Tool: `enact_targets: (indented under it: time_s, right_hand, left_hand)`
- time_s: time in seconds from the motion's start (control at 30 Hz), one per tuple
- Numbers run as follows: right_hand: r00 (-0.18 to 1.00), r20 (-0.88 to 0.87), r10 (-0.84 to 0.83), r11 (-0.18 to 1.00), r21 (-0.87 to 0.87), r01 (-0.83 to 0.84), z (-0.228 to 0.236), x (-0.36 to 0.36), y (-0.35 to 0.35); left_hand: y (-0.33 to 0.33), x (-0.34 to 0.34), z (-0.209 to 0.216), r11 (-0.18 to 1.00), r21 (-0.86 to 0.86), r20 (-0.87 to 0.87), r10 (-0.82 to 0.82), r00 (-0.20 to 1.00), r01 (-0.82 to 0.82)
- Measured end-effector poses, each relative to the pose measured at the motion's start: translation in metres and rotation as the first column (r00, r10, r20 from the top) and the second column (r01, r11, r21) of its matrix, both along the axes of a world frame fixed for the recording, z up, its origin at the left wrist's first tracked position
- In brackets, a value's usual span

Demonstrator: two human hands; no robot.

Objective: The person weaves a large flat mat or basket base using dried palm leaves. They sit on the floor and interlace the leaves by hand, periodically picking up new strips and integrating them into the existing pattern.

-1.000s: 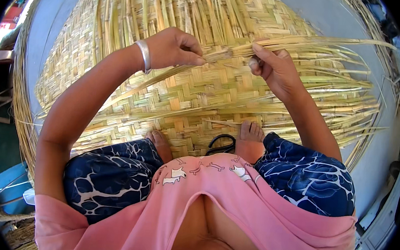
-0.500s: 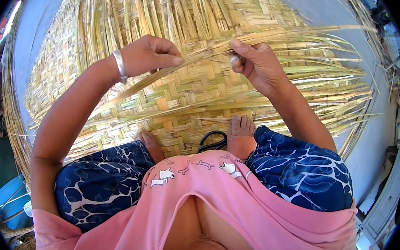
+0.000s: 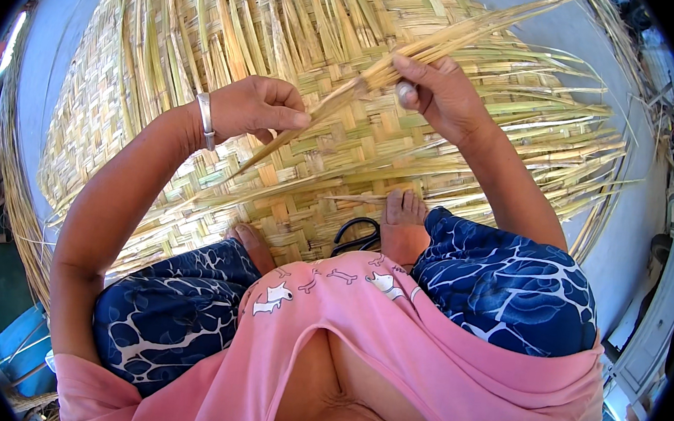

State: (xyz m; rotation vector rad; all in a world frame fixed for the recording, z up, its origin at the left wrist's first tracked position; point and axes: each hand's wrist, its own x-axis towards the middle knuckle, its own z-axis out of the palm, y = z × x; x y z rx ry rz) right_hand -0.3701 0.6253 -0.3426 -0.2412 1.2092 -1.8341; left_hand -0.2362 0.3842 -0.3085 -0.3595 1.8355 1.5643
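A long flattened reed strip [image 3: 423,51] runs slantwise between my hands, above a large woven mat [image 3: 306,200]. My left hand [image 3: 261,112], with a silver bangle at the wrist, pinches the strip close to its pointed lower end. Further up, my right hand [image 3: 439,95] grips it between thumb and fingers; something pale is wrapped round one finger. The strip's split far end reaches past the mat toward the upper right. Loose strip ends [image 3: 577,127] fan out from the mat's right side, and long strips [image 3: 210,15] lie over its far part.
My bare feet [image 3: 404,224] rest on the mat's near part. Between them lies a dark looped handle [image 3: 357,236], perhaps of scissors. More loose reeds [image 3: 17,158] lie along the left floor edge. A grey floor [image 3: 631,244] borders the mat at right.
The strip has shifted up and to the right, so its lower end now shows just below my left hand. My left hand has moved slightly down; the right stays nearly in place.
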Motion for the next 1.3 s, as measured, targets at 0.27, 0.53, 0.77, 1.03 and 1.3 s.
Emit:
enact_targets:
  time_s: [0.27, 0.53, 0.77, 1.03, 1.3]
  right_hand:
    - [0.953, 0.179, -0.243, 0.97, 0.033, 0.241, -0.034, -0.052, 0.047]
    - [0.909, 0.28, -0.31, 0.939, -0.057, 0.338, -0.053, -0.075, 0.071]
    - [0.935, 0.307, -0.179, 0.981, -0.011, 0.191, -0.07, -0.033, 0.042]
    - [0.924, 0.377, 0.067, 0.997, -0.002, -0.071, -0.07, 0.031, -0.013]
    - [0.959, 0.258, -0.12, 0.992, 0.003, 0.124, -0.077, -0.016, 0.022]
  left_hand:
    - [-0.029, 0.012, -0.023, 0.994, -0.021, 0.069, 0.113, 0.991, -0.111]
    - [-0.049, 0.023, -0.045, 0.984, 0.095, 0.196, 0.128, 0.972, -0.149]
    - [-0.024, 0.013, -0.056, 0.985, 0.01, 0.146, 0.17, 0.974, -0.173]
    - [0.015, -0.002, -0.05, 0.976, -0.147, 0.046, 0.171, 0.984, -0.163]
    - [-0.025, 0.023, -0.074, 0.88, -0.476, -0.127, -0.075, 0.989, 0.005]
